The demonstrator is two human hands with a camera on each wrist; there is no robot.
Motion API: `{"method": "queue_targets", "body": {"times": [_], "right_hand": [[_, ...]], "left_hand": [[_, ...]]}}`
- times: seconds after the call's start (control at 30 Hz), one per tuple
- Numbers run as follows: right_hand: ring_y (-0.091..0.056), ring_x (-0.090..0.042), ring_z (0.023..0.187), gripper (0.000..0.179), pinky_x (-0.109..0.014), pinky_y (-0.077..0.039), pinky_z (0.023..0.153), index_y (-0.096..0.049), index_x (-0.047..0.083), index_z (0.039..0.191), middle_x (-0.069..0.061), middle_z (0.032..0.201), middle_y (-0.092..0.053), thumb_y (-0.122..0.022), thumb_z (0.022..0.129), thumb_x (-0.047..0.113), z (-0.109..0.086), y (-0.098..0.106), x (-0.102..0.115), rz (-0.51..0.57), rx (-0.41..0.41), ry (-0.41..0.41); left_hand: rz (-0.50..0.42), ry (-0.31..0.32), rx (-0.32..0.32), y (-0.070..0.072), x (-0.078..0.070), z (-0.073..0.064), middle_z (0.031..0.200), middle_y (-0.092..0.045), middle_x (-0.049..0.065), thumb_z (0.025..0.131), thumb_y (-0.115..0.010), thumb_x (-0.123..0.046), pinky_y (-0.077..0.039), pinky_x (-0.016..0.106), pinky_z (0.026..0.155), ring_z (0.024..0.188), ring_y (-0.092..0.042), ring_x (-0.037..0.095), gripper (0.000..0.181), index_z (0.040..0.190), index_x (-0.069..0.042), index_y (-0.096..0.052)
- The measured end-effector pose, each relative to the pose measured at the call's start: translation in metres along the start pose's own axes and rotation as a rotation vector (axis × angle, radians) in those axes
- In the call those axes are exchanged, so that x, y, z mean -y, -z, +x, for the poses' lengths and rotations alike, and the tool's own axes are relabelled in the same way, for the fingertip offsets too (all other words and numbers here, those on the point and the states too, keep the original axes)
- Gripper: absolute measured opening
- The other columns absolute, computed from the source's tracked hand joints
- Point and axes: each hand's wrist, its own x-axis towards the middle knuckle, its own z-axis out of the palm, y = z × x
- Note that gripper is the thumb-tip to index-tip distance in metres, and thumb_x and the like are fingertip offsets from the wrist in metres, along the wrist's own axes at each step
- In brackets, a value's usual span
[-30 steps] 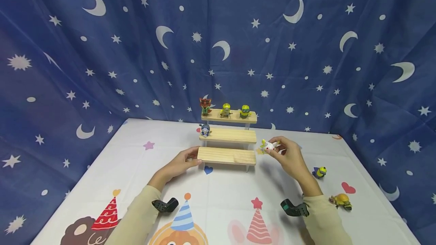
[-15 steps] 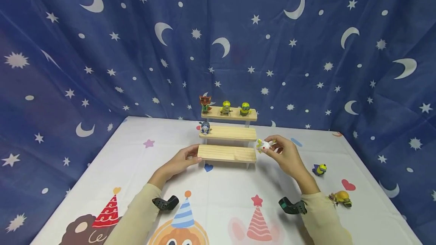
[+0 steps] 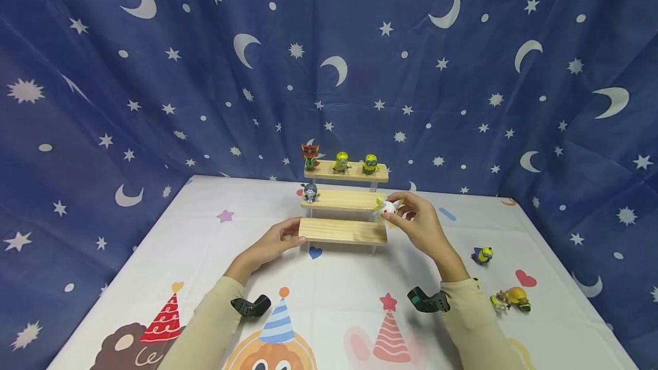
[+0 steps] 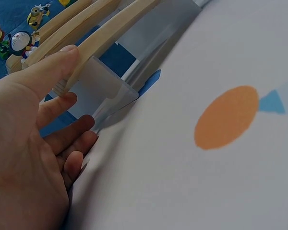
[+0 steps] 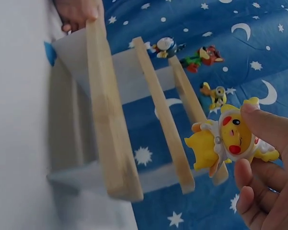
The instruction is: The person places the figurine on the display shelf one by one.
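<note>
A three-tier wooden display shelf (image 3: 341, 231) stands at the table's middle. My left hand (image 3: 271, 245) pinches the left end of its lowest board, thumb (image 4: 67, 57) on top and the other fingers below. In my right hand (image 3: 425, 227) is a yellow Pikachu figurine (image 5: 230, 136) in a white hooded outfit, pinched between thumb and fingers. It hangs in the air by the right end of the middle board; the right wrist view shows it tilted sideways. A dark-capped figurine (image 3: 310, 193) stands at the middle board's left end.
On the top board stand a fox figurine (image 3: 310, 157) and two Minion figurines (image 3: 341, 163). To the right lie a caped Minion figurine (image 3: 482, 255), a turtle-like figurine (image 3: 516, 298) and a small yellow figurine (image 3: 498, 302). A starry blue curtain (image 3: 360, 73) hangs behind the table.
My right hand has moved left and slightly up with the Pikachu figurine, from beside the shelf to the middle board's right end. My left hand keeps its place on the lowest board.
</note>
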Motion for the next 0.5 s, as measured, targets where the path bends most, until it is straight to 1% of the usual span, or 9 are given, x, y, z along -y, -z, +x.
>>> {"method": "queue_targets", "body": {"times": [0.17, 0.37, 0.5], "right_hand": [[-0.057, -0.013, 0.073, 0.032, -0.025, -0.047, 0.064, -0.069, 0.005, 0.118, -0.015, 0.108, -0.069, -0.079, 0.088, 0.011, 0.009, -0.007, 0.005, 0.071, 0.012, 0.007], [-0.058, -0.014, 0.073, 0.033, -0.027, -0.049, 0.067, -0.069, 0.006, 0.120, -0.015, 0.102, -0.070, -0.078, 0.089, 0.013, 0.020, -0.018, 0.010, 0.108, 0.032, 0.001], [-0.060, -0.018, 0.074, 0.035, -0.031, -0.051, 0.068, -0.067, 0.004, 0.123, -0.016, 0.105, -0.070, -0.077, 0.090, 0.012, 0.030, -0.027, 0.016, 0.141, 0.058, 0.002]], "left_hand": [[-0.005, -0.005, 0.003, 0.000, 0.000, 0.001, 0.151, -0.050, 0.013, 0.099, -0.066, -0.034, -0.039, 0.052, 0.115, 0.137, -0.049, 0.031, 0.069, 0.157, -0.010, -0.036], [-0.005, 0.009, 0.001, 0.000, -0.001, 0.001, 0.150, -0.051, 0.013, 0.098, -0.067, -0.035, -0.039, 0.052, 0.115, 0.136, -0.049, 0.030, 0.070, 0.157, -0.011, -0.036], [-0.005, 0.014, 0.002, 0.000, -0.001, 0.001, 0.151, -0.051, 0.012, 0.098, -0.067, -0.034, -0.038, 0.052, 0.116, 0.138, -0.048, 0.031, 0.070, 0.156, -0.011, -0.037]]}}
